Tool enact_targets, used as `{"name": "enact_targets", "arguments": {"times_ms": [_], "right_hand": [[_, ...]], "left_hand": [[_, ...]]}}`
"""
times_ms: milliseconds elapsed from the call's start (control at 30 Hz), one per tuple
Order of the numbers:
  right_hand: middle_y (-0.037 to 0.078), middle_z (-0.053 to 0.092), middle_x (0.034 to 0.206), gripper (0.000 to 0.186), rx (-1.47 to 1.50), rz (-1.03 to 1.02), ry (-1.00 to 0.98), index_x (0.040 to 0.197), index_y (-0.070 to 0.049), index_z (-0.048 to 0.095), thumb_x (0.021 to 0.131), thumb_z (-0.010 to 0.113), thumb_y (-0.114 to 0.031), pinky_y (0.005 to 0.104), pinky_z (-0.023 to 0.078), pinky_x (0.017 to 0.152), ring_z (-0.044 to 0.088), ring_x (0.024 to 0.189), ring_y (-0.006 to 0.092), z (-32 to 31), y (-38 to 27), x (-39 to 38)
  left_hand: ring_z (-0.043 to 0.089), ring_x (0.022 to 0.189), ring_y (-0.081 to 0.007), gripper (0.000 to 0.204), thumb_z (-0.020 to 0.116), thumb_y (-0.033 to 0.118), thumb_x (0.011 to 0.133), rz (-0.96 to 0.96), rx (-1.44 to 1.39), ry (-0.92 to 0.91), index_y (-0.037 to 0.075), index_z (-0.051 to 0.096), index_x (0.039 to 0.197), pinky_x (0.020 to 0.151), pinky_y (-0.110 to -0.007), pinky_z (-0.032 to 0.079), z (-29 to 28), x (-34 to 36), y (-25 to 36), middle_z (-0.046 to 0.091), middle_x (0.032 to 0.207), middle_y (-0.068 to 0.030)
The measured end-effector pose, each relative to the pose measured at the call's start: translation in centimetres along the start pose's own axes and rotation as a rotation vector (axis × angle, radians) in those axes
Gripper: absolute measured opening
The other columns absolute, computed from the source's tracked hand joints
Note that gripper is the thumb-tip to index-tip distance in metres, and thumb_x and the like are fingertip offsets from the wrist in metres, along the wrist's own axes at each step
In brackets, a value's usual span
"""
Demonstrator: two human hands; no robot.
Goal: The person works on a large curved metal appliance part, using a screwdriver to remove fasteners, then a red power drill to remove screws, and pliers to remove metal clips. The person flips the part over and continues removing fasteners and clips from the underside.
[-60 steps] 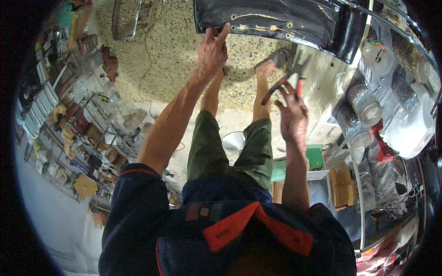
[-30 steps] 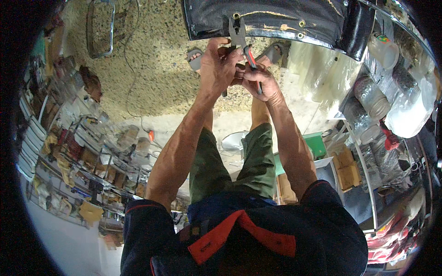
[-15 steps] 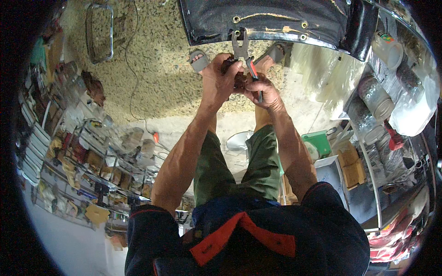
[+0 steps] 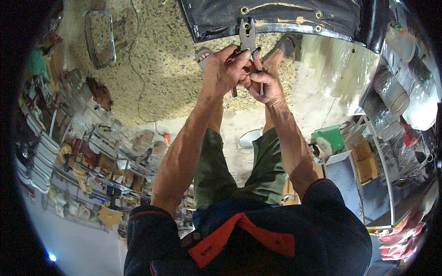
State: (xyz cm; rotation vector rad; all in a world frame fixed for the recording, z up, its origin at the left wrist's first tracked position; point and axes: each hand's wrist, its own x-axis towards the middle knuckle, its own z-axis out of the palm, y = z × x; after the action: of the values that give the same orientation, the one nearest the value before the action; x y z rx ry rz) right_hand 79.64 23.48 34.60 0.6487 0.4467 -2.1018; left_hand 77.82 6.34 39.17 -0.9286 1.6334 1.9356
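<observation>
Both my hands are on a pair of pliers [image 4: 247, 40] with grey metal jaws and red-and-black handles. My left hand [image 4: 223, 71] closes round the left handle, and its thumb lies near the pivot. On the other handle, my right hand [image 4: 267, 86] is closed with the thumb along it. The jaws point away from me, parted, with a brass-coloured eyelet showing between their tips. That eyelet sits at the near edge of a black upholstered panel [image 4: 276, 17], which has more eyelets and a shiny rim. Fingers partly hide the handles.
Clear plastic sheeting [image 4: 329, 69] hangs under the panel's right side. Jars [image 4: 391, 92] and bags crowd the right, above a green container [image 4: 329, 139]. A metal frame [image 4: 101, 39] lies on the speckled floor at left, near a cable [image 4: 130, 60]. Cluttered shelving [image 4: 99, 156] stands at left.
The view has shifted slightly, so the panel appears higher and farther right. My left hand's fingers have moved on the pliers, and the handles look more spread. Both hands still hold the tool.
</observation>
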Motion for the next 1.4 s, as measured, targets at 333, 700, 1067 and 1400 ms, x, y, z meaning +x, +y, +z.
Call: {"name": "enact_targets", "arguments": {"times_ms": [333,700,1067,1400], "right_hand": [[0.018,0.071,0.118,0.047,0.002,0.138,0.077,0.135,0.001,0.053,0.091,0.068,-0.007,0.046,0.063,0.089,0.074,0.102,0.0333,0.1,-0.8,-1.0],[0.01,0.069,0.123,0.043,-0.02,0.355,-0.001,0.129,-0.003,0.061,0.089,0.075,-0.004,0.0399,0.052,0.107,0.065,0.12,0.0255,0.2,-1.8,-0.3],[0.006,0.069,0.124,0.045,-0.8,-0.068,-0.209,0.133,-0.007,0.062,0.091,0.077,-0.005,0.0397,0.052,0.105,0.065,0.118,0.0242,-5.0,1.3,0.5],[0.009,0.072,0.113,0.027,-0.176,0.327,-0.006,0.116,-0.007,0.071,0.09,0.078,-0.007,0.0399,0.054,0.098,0.069,0.11,0.0281,-3.3,0.3,0.2]], "left_hand": [[0.072,0.089,-0.0245,0.033,0.059,0.033,0.106,-0.275,-0.308,-0.406,0.0,0.066,0.106,0.083,-0.036,0.06,-0.2,2.6,0.3,0.072,0.102,-0.0136],[0.072,0.088,-0.0318,0.033,0.067,0.029,0.1,-0.313,-0.349,-0.425,-0.001,0.063,0.112,0.084,-0.047,0.061,-0.8,4.1,-2.1,0.069,0.092,-0.0137],[0.063,0.07,-0.0091,0.027,0.076,0.032,0.096,-0.182,-0.3,-0.354,0.006,0.07,0.092,0.063,-0.028,0.053,0.6,4.6,-0.8,0.068,0.074,-0.0008],[0.06,0.057,-0.0082,0.035,0.073,0.027,0.098,-0.196,-0.264,-0.402,0.005,0.066,0.072,0.053,-0.028,0.049,1.1,4.5,-0.2,0.064,0.062,-0.0012]]}}
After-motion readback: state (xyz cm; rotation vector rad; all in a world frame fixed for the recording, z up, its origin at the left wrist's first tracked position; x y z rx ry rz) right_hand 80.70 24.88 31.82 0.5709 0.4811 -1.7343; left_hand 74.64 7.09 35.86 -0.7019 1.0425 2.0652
